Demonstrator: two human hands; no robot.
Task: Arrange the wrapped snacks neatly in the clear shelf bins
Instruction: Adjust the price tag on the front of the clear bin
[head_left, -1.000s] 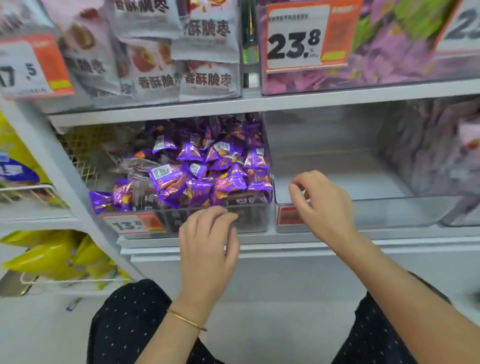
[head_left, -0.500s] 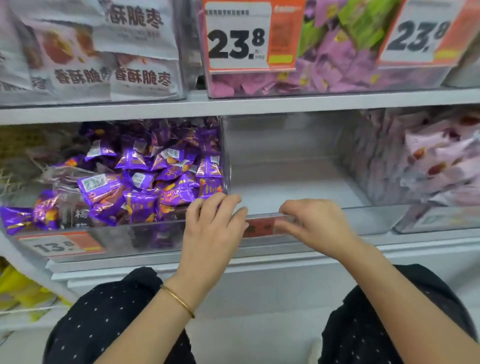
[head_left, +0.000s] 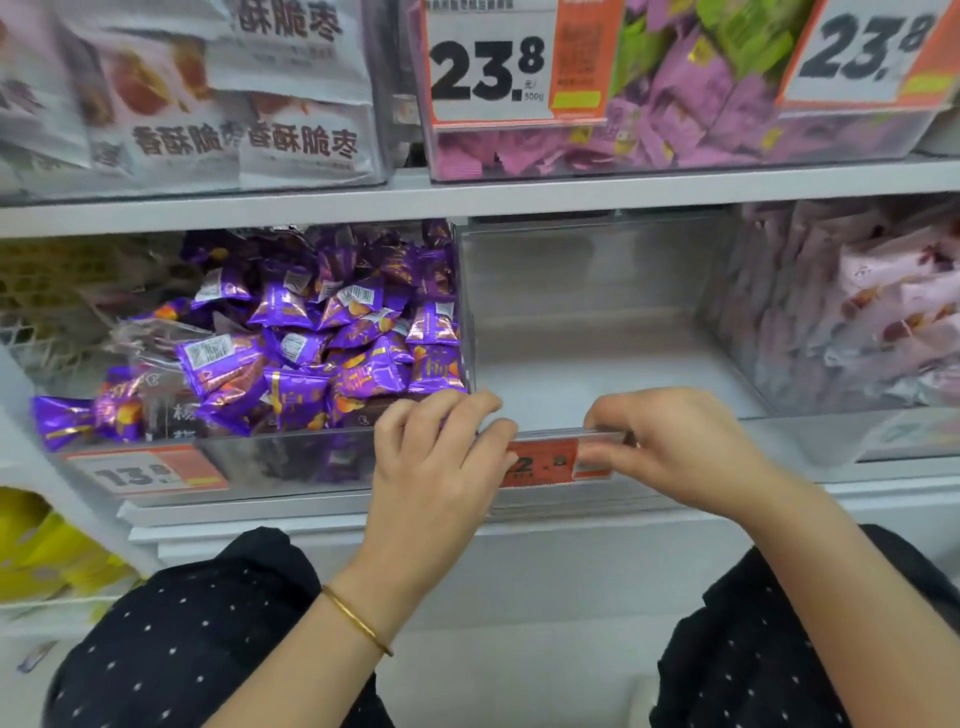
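**Grips.** The left grip (head_left: 441, 457) is clenched over the front lip of the empty clear plastic bin (head_left: 571, 270), at its left front corner. The right grip (head_left: 675, 447) pinches the same lip further right, fingers on top and thumb below. The red price label (head_left: 545, 462) on the bin's front wall lies between them.

**Task items.** The purple foil-wrapped snacks (head_left: 311, 353) lie heaped and disordered in the bin just left of the empty clear plastic bin. The pale pink wrapped snacks (head_left: 883, 312) stand in the bin to its right. Neither grip holds a snack.

**Handling, as judged.** The purple packs appear light, puffed and soft. Their foil looks slick and likely to slide in a loose hold. A pinch at a crimped end suits a single pack, and a cupped scoop suits several. The empty bin looks rigid, smooth and light, so the front lip held on both sides is the sound purchase.

**Change.**
- A second ago the left grip hung before the purple bin, and the right grip hovered loosely above the empty bin's lip.
- Half a second ago both had reached that lip.
- Now both are closed on it, and the label is more exposed.
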